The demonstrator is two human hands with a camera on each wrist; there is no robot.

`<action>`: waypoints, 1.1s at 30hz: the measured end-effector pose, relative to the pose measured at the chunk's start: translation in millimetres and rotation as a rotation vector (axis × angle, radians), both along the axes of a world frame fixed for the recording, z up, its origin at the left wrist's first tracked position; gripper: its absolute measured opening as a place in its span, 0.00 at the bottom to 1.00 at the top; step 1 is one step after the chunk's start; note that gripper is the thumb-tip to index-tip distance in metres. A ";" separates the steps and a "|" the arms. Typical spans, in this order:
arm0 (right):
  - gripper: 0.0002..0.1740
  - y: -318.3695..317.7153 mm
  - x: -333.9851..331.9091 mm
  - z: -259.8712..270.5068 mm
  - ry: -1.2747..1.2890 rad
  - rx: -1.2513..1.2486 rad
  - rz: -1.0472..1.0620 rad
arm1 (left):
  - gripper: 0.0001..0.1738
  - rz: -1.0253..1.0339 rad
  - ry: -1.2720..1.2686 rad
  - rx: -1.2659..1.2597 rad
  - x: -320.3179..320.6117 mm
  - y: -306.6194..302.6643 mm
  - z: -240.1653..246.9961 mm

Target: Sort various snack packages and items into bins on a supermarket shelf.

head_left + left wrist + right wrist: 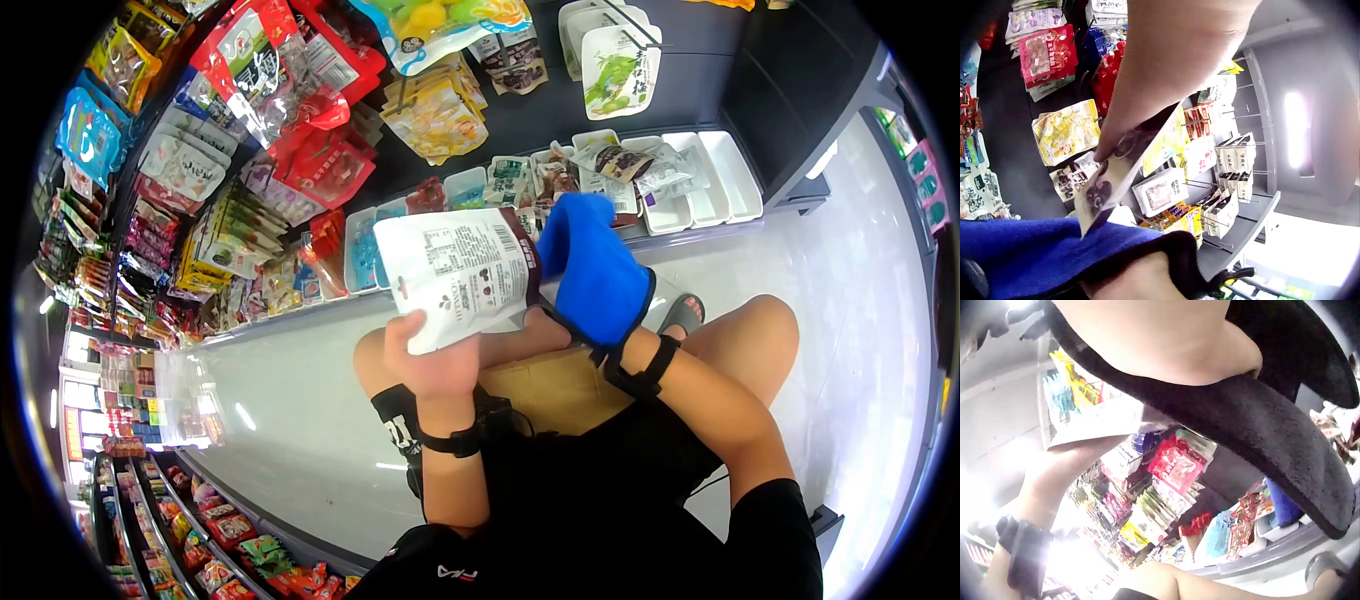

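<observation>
My left hand (435, 360) pinches the lower left corner of a white snack pouch (460, 270), its thumb lying over the printed back. Barcode, small print and a dark maroon band show on the pouch. From the left wrist view the pouch (1107, 190) appears nearly edge-on. A blue fleece mitt (600, 285) with black trim covers my right hand and hides its fingers in the head view. The mitt overlaps the pouch's right edge there. In the right wrist view, bare skin of the right hand (1204, 350) shows inside the mitt's dark, wide opening.
Snack bags hang on pegs over a dark shelf, among them red pouches (325, 165) and yellow pouches (435, 110). White trays (705, 180) with small packets line the bottom ledge. Brown cardboard (555, 390) lies between the person's legs. Another stocked shelf (190, 530) stands at lower left.
</observation>
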State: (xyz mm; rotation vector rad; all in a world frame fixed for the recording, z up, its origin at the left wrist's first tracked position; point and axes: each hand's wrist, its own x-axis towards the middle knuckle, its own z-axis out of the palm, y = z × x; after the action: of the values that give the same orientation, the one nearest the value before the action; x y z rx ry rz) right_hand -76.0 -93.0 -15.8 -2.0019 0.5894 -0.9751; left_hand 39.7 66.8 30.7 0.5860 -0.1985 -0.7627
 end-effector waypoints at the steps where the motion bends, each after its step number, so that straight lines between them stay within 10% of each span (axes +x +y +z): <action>1: 0.13 -0.1 -0.9 -4.4 0.084 -0.217 -0.077 | 0.45 0.047 -0.012 0.022 0.7 -0.6 -0.5; 4: 0.29 19.1 -9.5 -53.1 -0.038 0.256 0.326 | 0.43 0.043 0.034 0.037 -7.8 -11.4 -14.4; 14: 0.41 7.9 16.5 -70.5 -0.124 -0.010 0.205 | 0.44 -0.069 0.108 -0.018 -38.7 -27.0 -11.9; 19: 0.28 -17.2 20.2 -54.0 -0.006 0.067 0.151 | 0.45 -0.036 0.074 -0.054 -32.3 -13.8 4.5; 21: 0.20 -10.4 14.7 -55.9 -0.268 0.540 0.286 | 0.46 -0.061 0.030 -0.062 -26.8 -6.3 16.0; 23: 0.16 -7.4 6.6 -46.1 -0.214 0.103 0.214 | 0.46 -0.053 0.121 -0.043 -19.4 2.6 14.9; 26: 0.18 -23.8 36.5 -49.9 -0.164 1.371 0.053 | 0.45 -0.005 0.112 -0.038 -6.3 4.0 6.3; 31: 0.18 -30.1 31.4 -45.3 -0.042 0.906 0.519 | 0.44 0.042 0.186 0.017 16.0 3.7 -8.9; 33: 0.25 -28.9 26.1 -27.4 0.020 0.274 0.428 | 0.43 0.081 0.226 0.037 20.9 4.3 -10.9</action>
State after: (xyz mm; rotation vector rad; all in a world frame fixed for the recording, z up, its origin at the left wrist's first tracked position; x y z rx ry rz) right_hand -49.8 -121.9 -43.2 -1.7910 0.2680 -0.5804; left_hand 60.5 71.1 19.9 0.5350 0.0474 -0.7487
